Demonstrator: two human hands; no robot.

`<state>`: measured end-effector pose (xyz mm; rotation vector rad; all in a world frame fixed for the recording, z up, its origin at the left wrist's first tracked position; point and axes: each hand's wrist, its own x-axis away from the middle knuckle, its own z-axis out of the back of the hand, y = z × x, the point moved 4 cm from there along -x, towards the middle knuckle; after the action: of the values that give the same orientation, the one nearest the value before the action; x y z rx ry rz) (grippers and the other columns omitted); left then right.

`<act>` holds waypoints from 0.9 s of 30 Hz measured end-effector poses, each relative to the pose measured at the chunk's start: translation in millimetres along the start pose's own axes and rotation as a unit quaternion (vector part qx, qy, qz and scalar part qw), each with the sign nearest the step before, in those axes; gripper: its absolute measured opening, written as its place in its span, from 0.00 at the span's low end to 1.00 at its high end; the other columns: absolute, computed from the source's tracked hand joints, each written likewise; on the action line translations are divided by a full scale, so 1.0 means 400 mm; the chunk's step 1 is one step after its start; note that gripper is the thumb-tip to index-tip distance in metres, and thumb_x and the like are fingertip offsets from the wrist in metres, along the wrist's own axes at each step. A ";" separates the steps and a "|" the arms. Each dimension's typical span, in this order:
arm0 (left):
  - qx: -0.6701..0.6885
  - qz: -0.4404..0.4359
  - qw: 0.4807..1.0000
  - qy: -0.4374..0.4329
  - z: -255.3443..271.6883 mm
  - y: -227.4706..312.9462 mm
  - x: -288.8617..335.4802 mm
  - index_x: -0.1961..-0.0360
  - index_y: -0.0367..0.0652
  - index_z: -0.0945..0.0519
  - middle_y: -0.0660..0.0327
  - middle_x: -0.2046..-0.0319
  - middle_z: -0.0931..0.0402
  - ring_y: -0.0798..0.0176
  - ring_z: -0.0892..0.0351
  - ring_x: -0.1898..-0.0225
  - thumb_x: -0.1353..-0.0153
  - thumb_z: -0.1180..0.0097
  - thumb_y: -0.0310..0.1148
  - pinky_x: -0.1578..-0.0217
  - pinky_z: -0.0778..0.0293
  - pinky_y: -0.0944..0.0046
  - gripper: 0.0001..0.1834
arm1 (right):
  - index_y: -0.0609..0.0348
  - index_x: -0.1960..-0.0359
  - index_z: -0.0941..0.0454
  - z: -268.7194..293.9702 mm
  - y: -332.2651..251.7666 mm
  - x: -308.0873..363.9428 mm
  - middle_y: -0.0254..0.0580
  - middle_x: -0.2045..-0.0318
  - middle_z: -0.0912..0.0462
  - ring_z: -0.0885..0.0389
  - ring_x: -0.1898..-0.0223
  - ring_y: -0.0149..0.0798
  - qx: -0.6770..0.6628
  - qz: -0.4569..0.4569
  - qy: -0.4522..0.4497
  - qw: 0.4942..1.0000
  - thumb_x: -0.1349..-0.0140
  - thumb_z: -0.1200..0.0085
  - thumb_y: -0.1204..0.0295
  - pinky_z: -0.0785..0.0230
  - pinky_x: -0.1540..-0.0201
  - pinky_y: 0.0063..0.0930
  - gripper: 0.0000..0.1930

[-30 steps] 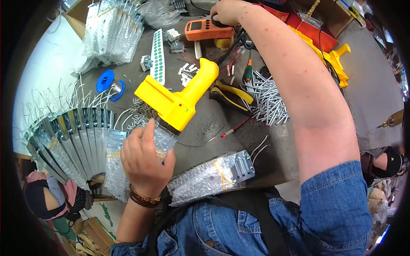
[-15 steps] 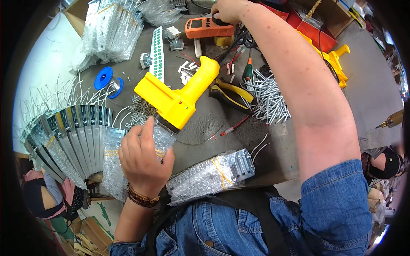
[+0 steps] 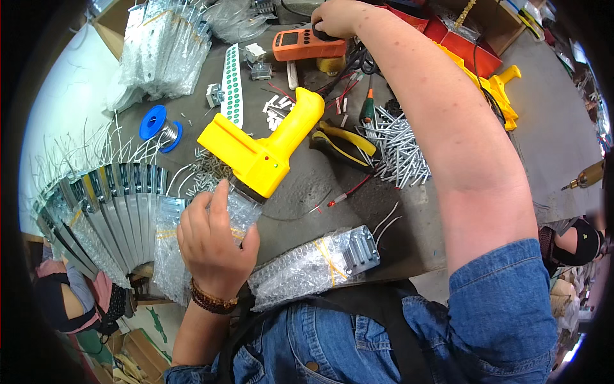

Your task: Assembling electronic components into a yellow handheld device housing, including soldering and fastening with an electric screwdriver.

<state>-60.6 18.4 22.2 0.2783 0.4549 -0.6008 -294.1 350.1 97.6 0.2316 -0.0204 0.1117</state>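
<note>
My left hand (image 3: 217,246) rests with its fingers stretched out, over a bubble-wrapped bundle (image 3: 171,246) and by the lower edge of a yellow pistol-shaped plastic housing (image 3: 265,157). It holds nothing that I can see. The housing lies on the bench and has two small coloured dots on its side. At the far side, my right hand (image 3: 338,18) has its fingers round the dark dial of an orange multimeter (image 3: 300,45); some fingertips are hidden. Another bubble-wrapped bundle (image 3: 300,272), tied with yellow bands, lies near me with two white wires sticking out.
Yellow-handled pliers (image 3: 345,144), a green-and-orange screwdriver (image 3: 369,105) and a heap of screws (image 3: 403,150) lie right of the housing. At left are a solder spool (image 3: 160,128) and a fan of metal strips (image 3: 115,205) with wires. Red bins (image 3: 460,48) stand far right.
Objects on the bench appear shifted slightly left in the view, with the hands keeping nearly the same pose. Nothing has been picked up or let go.
</note>
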 end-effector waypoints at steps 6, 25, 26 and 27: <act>0.002 0.002 1.000 -0.001 -0.001 -0.002 0.005 0.37 0.38 0.29 0.46 0.49 0.28 0.42 0.27 0.49 0.56 0.33 0.32 0.47 0.32 0.49 0.41 | 0.50 0.50 0.15 0.003 -0.007 0.008 0.48 0.50 0.15 0.18 0.47 0.51 -0.006 -0.002 0.001 1.000 0.39 0.48 0.64 0.27 0.43 0.40 0.18; 0.004 0.000 1.000 0.002 0.001 -0.003 0.005 0.37 0.39 0.29 0.46 0.49 0.28 0.42 0.27 0.49 0.57 0.31 0.32 0.47 0.32 0.49 0.41 | 0.49 0.53 0.14 -0.021 0.013 -0.010 0.47 0.54 0.14 0.16 0.51 0.50 -0.036 0.011 0.019 0.999 0.39 0.46 0.63 0.26 0.46 0.40 0.16; 0.005 0.000 1.000 0.002 0.002 -0.003 0.005 0.37 0.39 0.29 0.46 0.49 0.28 0.42 0.27 0.49 0.57 0.31 0.32 0.47 0.32 0.49 0.41 | 0.49 0.53 0.14 -0.021 0.013 -0.010 0.47 0.54 0.14 0.16 0.51 0.50 -0.036 0.012 0.019 0.999 0.39 0.46 0.63 0.26 0.46 0.40 0.16; 0.005 0.000 1.000 0.001 0.002 -0.003 0.005 0.37 0.39 0.29 0.46 0.49 0.28 0.42 0.27 0.49 0.57 0.31 0.32 0.47 0.32 0.49 0.41 | 0.49 0.53 0.14 -0.021 0.013 -0.009 0.48 0.54 0.14 0.16 0.51 0.50 -0.035 0.015 0.022 0.999 0.39 0.46 0.63 0.25 0.46 0.40 0.16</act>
<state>-59.6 16.0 21.7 0.2884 0.4543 -0.6019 -298.3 356.5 90.7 0.1579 0.0160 0.1459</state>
